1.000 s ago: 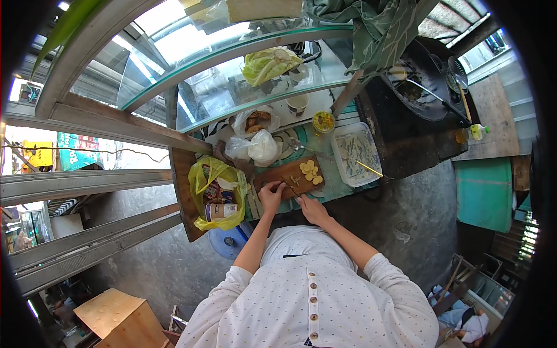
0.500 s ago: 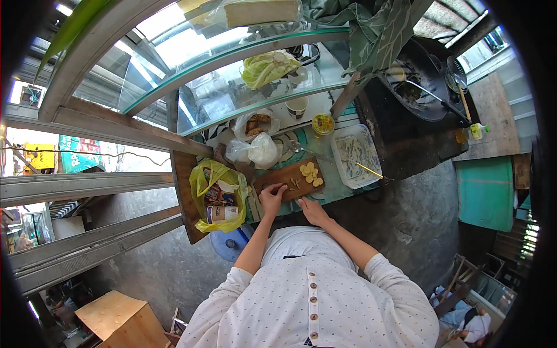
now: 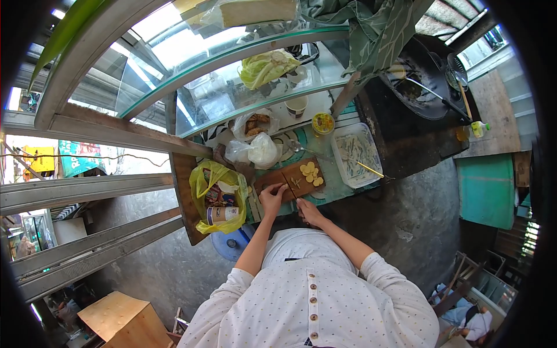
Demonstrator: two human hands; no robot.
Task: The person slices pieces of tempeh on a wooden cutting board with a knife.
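Observation:
A wooden cutting board (image 3: 272,178) lies at the table's front edge. Yellow round slices (image 3: 311,173) sit on its right part, with thin strips (image 3: 296,182) beside them. My left hand (image 3: 271,198) rests on the board's left part, fingertips pinched together on something too small to make out. My right hand (image 3: 311,212) is closed around the handle of a knife at the board's front edge. The knife's thin dark blade (image 3: 289,185) stands edge-on over the board, just right of my left fingertips.
Left of the board are a yellow plastic bag (image 3: 237,219) and a white bag (image 3: 263,152). To the right stand a plastic tub (image 3: 351,152) with a yellow stick and a small cup (image 3: 322,123). A black wok (image 3: 415,95) is at the back right.
The knife blade now shows upright across the board beside my left fingertips. My right hand has turned slightly and its fingers are more curled. My left hand has hardly moved.

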